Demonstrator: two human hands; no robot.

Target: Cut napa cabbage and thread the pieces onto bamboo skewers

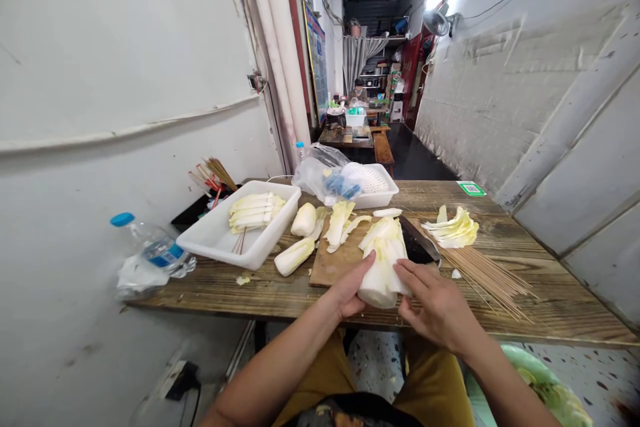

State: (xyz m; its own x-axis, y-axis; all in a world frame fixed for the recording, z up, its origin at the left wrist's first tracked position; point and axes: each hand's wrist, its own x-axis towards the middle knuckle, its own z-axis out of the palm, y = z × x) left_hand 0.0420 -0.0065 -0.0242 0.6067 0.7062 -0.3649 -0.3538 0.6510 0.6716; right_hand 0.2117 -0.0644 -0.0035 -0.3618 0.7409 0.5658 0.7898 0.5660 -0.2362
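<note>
A napa cabbage (384, 267) lies between my hands over the near edge of the wooden cutting board (327, 267), its cut base toward me. My left hand (350, 290) grips its left side, thumb on top. On the right side, my right hand (433, 300) has its fingers on an outer leaf, the thumb lower near the base. A dark-bladed cleaver (417, 243) rests on the board just right of the cabbage. Loose cabbage leaves (341, 227) lie on the board's left part, and a white stem piece (387, 212) at its far edge.
Left stands a white tray (287, 213) holding skewered cabbage leaves. Two small cabbage hearts (295, 257) lie beside it. Bamboo skewers (493, 277) and stacked leaves (455, 228) are on the right. Behind are a bagged white tub (385, 197); below right, a green basin (530, 387). A person (358, 92) sits far back.
</note>
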